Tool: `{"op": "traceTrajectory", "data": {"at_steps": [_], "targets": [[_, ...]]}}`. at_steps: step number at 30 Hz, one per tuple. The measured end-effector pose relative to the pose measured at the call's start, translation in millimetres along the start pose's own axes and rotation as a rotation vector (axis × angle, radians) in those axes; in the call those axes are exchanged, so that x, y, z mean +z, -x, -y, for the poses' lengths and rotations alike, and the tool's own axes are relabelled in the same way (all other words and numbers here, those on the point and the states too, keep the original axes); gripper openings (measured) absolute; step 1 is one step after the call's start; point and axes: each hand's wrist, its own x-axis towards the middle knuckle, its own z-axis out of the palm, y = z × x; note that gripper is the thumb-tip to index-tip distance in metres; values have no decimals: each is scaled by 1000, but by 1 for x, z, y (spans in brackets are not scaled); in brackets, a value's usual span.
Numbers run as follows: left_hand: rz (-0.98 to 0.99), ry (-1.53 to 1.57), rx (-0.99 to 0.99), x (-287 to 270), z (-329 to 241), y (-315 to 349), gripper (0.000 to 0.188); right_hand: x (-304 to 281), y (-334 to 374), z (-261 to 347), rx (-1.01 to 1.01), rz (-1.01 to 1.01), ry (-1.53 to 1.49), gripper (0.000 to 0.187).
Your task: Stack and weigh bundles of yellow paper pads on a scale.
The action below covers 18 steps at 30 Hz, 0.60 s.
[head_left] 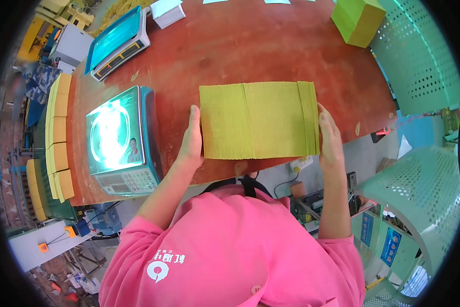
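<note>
A thick stack of yellow-green paper sheets [260,120] is held between my two hands at the near edge of the red-brown table. My left hand [193,135] presses flat against its left end, thumb up along the side. Against the right end rests my right hand [330,135], its fingers partly hidden behind the stack. The sheets' edges face up in fine lines, with a few darker seams dividing the bundle. Left of my left hand stands a teal digital scale [117,138] with a shiny metal pan that reflects bright light; only the glare shows on the pan.
A second scale [118,43] with a blue tray is at the far left, beside a white paper stack [167,14]. Another yellow-green block [358,21] sits at the far right. Yellow bundles [58,138] line the left edge. Perforated green metal guards [419,56] flank the right side.
</note>
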Motion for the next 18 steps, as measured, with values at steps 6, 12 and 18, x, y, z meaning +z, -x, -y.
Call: {"op": "traceTrajectory", "data": {"at_steps": [6,12,18], "targets": [[-144,-17,-104,6,4,-7,63,-5,-7,-6,312,21,49,49],[-35,-145,464,30,0,-11,54,24,-16,-1,-69,7,-207,41],[70,47,494,1,16,-26,50,11,-51,-12,-239,54,-484,34]]}}
